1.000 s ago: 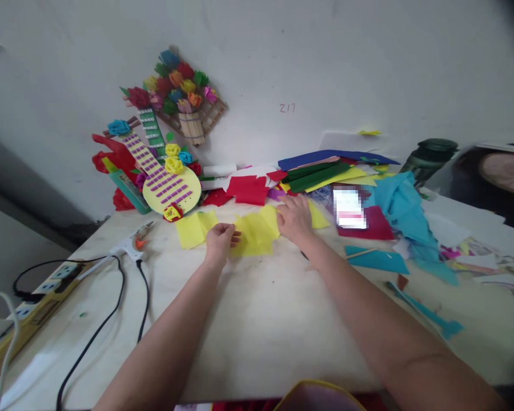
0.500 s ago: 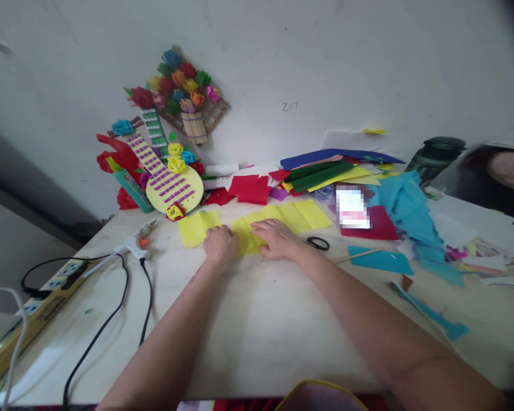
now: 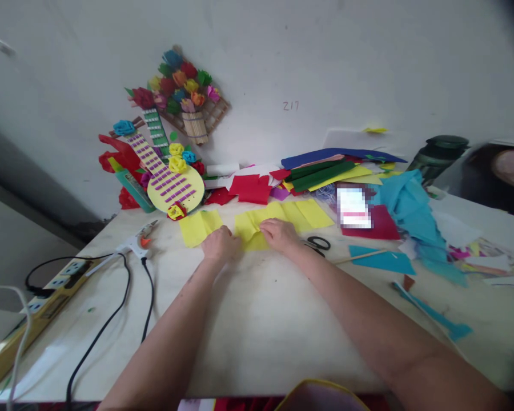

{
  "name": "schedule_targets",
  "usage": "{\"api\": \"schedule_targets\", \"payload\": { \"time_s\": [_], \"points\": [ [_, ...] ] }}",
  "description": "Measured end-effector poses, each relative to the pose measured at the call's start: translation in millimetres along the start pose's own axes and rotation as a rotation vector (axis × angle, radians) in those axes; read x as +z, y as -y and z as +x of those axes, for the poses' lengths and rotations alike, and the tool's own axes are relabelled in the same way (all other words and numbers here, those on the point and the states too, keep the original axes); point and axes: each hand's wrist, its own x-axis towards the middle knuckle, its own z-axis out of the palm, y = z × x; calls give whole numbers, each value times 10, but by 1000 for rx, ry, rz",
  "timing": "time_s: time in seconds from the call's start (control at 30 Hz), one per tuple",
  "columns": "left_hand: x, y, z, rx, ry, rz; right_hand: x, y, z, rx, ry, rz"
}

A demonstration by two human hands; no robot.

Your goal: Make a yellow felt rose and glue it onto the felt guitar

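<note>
A creased strip of yellow crepe paper [image 3: 300,214] lies across the middle of the table, with its near left part between my two hands. My right hand [image 3: 279,234] has its fingers bunched together on the near edge of this strip. At the strip's left end, my left hand [image 3: 220,242] is closed with curled fingers, its fingertips partly hidden against the paper. Another yellow paper piece [image 3: 197,228] lies just left of that hand, under its edge. Black-handled scissors [image 3: 319,243] rest beside my right wrist, their blades mostly hidden.
A white glue gun [image 3: 132,244] and a power strip [image 3: 53,291] with cables lie left. Behind stand a glue bottle [image 3: 132,185] and a paper-flower guitar [image 3: 175,191]. Coloured sheets [image 3: 325,174], a lit phone [image 3: 353,208], blue paper [image 3: 406,205] and a stick [image 3: 360,256] are right.
My right hand's fingers have drawn together on the yellow strip and shifted slightly right. The strip buckles between my hands, and more of the scissors shows. My left hand has barely moved.
</note>
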Motion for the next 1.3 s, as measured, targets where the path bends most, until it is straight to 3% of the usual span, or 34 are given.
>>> {"api": "schedule_targets", "payload": {
  "time_s": [0.13, 0.27, 0.4, 0.47, 0.63, 0.77, 1.03, 1.3],
  "points": [
    [10, -47, -31, 21, 7, -4, 8, -48, 23, 194, -181, 114],
    [13, -57, -44, 21, 13, -80, -5, -90, 43, 369, -249, 163],
    [67, 14, 18, 7, -65, -266, -20, -106, 49, 403, -251, 164],
    [107, 66, 75, -17, -120, -470, -22, -107, 47, 396, -256, 160],
    [88, 152, 175, -212, -366, -1241, -12, -71, 20, 248, -224, 149],
    [-41, 157, 154, -228, -519, -1566, -23, 18, -13, 3, -49, 62],
    [-128, 116, 88, -44, -630, -1701, -88, 168, -27, -244, 146, -91],
    [-137, 13, -11, 26, -563, -1726, -22, 203, -59, -283, 238, -79]
  ]
}}
